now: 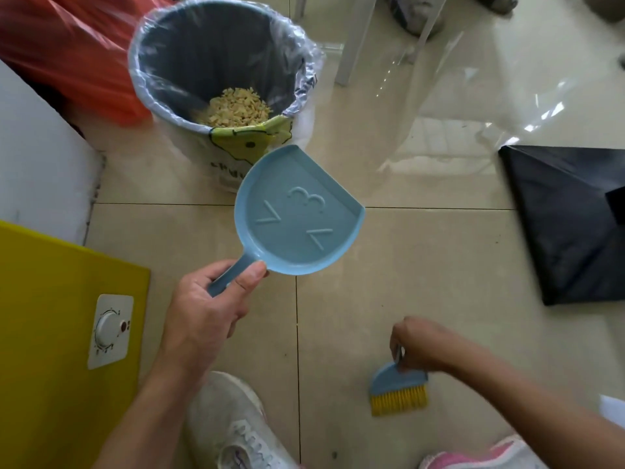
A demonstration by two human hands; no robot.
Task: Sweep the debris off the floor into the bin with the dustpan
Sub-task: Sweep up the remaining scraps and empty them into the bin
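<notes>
My left hand (209, 309) grips the handle of a light blue dustpan (297, 214), held level above the tiled floor just in front of the bin; the pan holds nothing. The bin (152, 89) is blue-grey with a clear plastic liner and a yellow label, and a heap of pale yellow debris (236, 108) lies at its bottom. My right hand (419, 346) holds a small blue brush with yellow bristles (399, 390), bristles pointing down toward the floor at the lower right.
A yellow appliance with a white dial (110, 330) stands at the left. A red plastic bag (67, 52) lies behind the bin. A black sheet (558, 225) lies on the floor at right. White furniture legs (351, 55) stand beyond. My shoes (233, 421) are at the bottom.
</notes>
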